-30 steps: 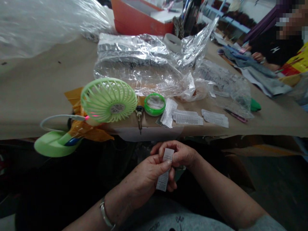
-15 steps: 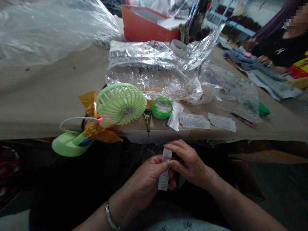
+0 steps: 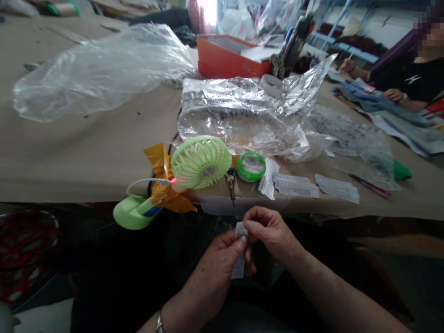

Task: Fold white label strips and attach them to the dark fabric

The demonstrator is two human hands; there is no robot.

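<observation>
My left hand [image 3: 222, 259] is closed on narrow white printed labels [image 3: 237, 269], its thumb pressed over their middle. Whether this is one label or a small stack I cannot tell. At the labels' upper end, my right hand [image 3: 268, 229] pinches the right corner between thumb and forefinger. Both hands are in front of the table edge. Just beyond them a soldering iron-like pointed tool [image 3: 231, 185] lies with its tip at the edge. To its right are a round green tub [image 3: 251, 166] with whitish content and several stacks of printed labels [image 3: 296, 185].
A green fan [image 3: 201, 163] is taped at the table edge with a white cable. Clear plastic bags [image 3: 239, 122], a tape roll [image 3: 272, 85] and an orange box [image 3: 232, 62] lie behind. A person [image 3: 412, 78] sits at the far right.
My right hand's fingers have closed from a loose spread to a pinch at the labels' top corner. My left thumb still presses the labels. The camera view has shifted left and up.
</observation>
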